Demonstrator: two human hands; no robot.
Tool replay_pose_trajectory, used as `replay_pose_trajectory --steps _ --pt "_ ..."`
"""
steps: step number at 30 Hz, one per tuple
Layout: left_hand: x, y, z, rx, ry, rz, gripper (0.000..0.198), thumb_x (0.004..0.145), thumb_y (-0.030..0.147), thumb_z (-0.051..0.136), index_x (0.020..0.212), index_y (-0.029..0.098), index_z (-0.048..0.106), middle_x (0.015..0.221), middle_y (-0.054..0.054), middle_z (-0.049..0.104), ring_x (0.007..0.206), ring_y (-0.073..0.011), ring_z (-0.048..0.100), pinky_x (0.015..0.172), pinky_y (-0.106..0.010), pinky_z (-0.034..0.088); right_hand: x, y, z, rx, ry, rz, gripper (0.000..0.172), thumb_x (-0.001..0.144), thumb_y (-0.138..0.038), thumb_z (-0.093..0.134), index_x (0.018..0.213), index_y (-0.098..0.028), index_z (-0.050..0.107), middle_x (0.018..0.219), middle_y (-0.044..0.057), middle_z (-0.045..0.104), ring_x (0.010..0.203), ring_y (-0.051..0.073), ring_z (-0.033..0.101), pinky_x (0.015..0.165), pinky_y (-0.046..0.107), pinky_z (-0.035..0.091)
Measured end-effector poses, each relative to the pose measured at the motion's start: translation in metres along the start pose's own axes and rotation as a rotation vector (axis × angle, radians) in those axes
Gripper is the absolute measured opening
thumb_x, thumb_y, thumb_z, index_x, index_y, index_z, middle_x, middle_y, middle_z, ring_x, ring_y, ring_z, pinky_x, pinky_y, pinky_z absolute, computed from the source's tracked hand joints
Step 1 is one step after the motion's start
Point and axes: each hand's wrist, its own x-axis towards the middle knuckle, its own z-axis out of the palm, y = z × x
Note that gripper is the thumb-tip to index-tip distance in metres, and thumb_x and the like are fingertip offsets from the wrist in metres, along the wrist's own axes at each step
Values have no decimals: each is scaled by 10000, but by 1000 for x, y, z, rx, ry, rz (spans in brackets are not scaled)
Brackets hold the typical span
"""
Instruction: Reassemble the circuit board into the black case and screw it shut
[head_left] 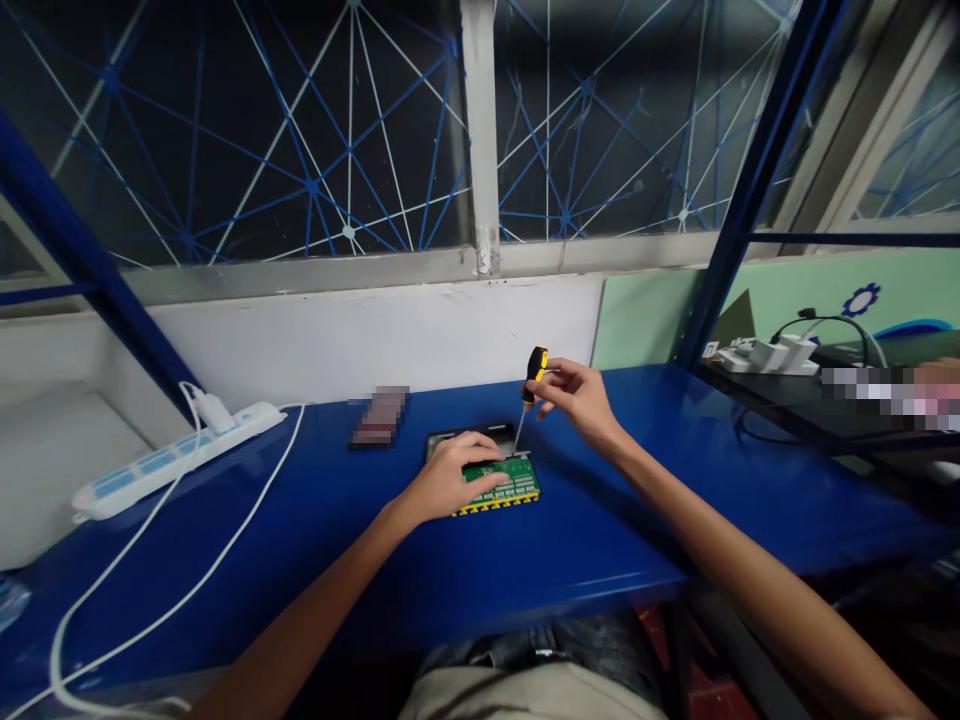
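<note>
left hand [452, 475] loosely spread over a green circuit board [523, 483], right hand [583, 398] clamped on a yellow-black screwdriver [535, 372]

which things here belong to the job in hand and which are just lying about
Likely in the job:
screwdriver, in the right hand
green board, under the left hand
black case, by the board

Seemingly lying about:
phone, by its shape
power strip
white cables
</note>
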Motion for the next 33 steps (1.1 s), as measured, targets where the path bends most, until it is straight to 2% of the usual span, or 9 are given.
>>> replay_pose_trajectory --steps 8,12,25,33 --pt "1 -1 2 -29 39 -4 108 820 294 707 850 195 735 956 -51 684 903 -197 640 839 -333 492 -6 2 11 40 -54 50 346 684 -399 753 872 -187 554 708 44 684 626 201 679 517 321 537" --pt "1 -4 3 -10 37 -25 150 840 311 676 759 194 726 947 -45 687 883 -193 647 833 -331 495 -8 4 13 10 -56 73 361 687 -414 745 895 -191 552 733 49 684 662 209 683 551 343 553" --pt "1 -6 2 5 43 -37 155 849 293 669 750 207 751 923 -37 699 865 -186 646 817 -316 491 -10 6 16 22 -60 31 363 698 -413 746 906 -201 538 736 37 675 686 214 691 585 356 571" --pt "1 -7 2 24 45 -51 212 869 345 639 742 223 758 933 -37 707 870 -194 649 803 -318 500 -10 10 15 -6 -83 9 351 716 -417 723 917 -204 531 734 38 670 719 224 700 618 364 578"
